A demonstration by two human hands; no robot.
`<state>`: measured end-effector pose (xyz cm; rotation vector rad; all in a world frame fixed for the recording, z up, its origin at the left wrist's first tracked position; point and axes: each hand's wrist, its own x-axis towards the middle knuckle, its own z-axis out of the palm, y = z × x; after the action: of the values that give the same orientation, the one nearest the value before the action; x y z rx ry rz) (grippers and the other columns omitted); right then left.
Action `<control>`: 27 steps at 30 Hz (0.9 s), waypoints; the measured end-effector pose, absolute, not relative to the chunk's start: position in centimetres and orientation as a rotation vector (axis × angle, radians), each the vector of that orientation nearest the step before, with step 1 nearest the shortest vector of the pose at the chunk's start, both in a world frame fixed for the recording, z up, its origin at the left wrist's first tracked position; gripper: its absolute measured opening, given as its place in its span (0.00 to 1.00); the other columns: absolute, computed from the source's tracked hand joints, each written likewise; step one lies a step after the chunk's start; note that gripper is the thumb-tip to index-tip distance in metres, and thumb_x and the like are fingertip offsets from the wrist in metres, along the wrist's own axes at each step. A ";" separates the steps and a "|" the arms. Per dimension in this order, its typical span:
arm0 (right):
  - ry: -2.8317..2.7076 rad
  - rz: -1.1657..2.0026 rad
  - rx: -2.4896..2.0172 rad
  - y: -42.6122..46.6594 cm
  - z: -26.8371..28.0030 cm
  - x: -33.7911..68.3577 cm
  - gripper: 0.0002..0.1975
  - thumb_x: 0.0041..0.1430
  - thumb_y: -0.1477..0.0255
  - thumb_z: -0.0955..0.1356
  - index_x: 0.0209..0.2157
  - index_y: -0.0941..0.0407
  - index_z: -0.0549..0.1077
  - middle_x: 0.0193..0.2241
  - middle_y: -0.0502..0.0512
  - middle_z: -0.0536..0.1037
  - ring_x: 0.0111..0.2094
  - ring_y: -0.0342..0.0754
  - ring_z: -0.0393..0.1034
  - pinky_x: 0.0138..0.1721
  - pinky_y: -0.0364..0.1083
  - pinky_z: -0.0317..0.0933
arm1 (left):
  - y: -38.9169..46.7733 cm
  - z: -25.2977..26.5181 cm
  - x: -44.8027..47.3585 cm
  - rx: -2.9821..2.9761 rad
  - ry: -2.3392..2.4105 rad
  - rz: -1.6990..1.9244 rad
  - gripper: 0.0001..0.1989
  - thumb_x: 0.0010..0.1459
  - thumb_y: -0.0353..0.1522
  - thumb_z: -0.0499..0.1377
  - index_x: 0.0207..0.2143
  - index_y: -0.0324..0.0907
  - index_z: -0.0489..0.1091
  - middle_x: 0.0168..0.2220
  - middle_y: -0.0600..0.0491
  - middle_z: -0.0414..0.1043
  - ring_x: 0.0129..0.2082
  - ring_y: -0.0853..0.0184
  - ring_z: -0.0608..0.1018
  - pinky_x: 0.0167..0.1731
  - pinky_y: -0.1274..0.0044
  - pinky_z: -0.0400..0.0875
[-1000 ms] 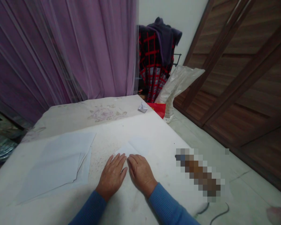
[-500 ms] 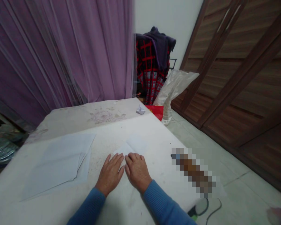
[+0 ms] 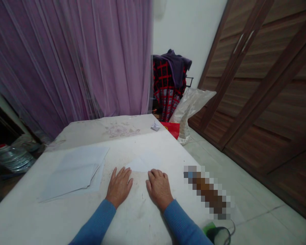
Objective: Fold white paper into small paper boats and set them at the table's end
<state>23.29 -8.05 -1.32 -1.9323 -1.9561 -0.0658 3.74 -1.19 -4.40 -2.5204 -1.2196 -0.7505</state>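
Observation:
A folded sheet of white paper (image 3: 142, 163) lies flat on the white-covered table (image 3: 132, 217) in front of me. My left hand (image 3: 119, 185) rests with its fingers stretched out, the tips at the paper's near left corner. At the paper's near right edge is my right hand (image 3: 159, 187), palm down, fingers lying side by side and slightly bent. A gap of bare tablecloth separates the two hands. Neither hand is lifting anything.
A stack of white sheets (image 3: 73, 170) lies to the left. A small folded paper piece (image 3: 155, 126) stands near the far right corner. A blurred-out object (image 3: 209, 192) is by the right edge. A large clear bottle (image 3: 14, 158) sits left of the table.
My hands have moved apart along the paper's near edge, the left one leftward and the right one rightward. More of the paper shows between them. The view has tilted up slightly.

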 end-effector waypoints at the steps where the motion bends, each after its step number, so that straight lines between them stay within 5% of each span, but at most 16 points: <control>1: -1.952 -0.070 -1.939 -8.1 -1.3 23.3 0.10 0.62 0.71 0.65 0.45 0.55 0.71 0.45 0.57 0.74 0.47 0.53 0.64 0.47 0.53 0.53 | -1.3 -4.3 3.8 -2.511 -1.244 -0.739 0.17 0.66 0.33 0.49 0.51 0.41 0.72 0.52 0.48 0.75 0.55 0.56 0.73 0.61 0.55 0.53; 18: -1.830 -0.185 -1.866 -8.4 -3.1 23.8 0.12 0.60 0.75 0.65 0.46 0.55 0.72 0.47 0.58 0.75 0.48 0.52 0.65 0.49 0.49 0.53 | -1.2 -5.2 3.7 -2.378 -1.367 -0.856 0.17 0.62 0.30 0.50 0.50 0.41 0.72 0.49 0.45 0.76 0.51 0.57 0.75 0.58 0.59 0.60; 27: -1.812 -0.171 -1.847 -8.6 -2.6 23.6 0.06 0.57 0.80 0.64 0.35 0.57 0.70 0.35 0.55 0.75 0.40 0.50 0.66 0.44 0.47 0.54 | -2.3 -2.5 4.1 -2.618 -1.122 -0.804 0.18 0.61 0.26 0.51 0.50 0.44 0.72 0.39 0.48 0.77 0.42 0.60 0.75 0.53 0.63 0.66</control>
<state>23.60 -8.64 -2.58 -1.8471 -1.8122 -0.1709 4.14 -2.31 -2.48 -2.6182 -1.1217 -0.8040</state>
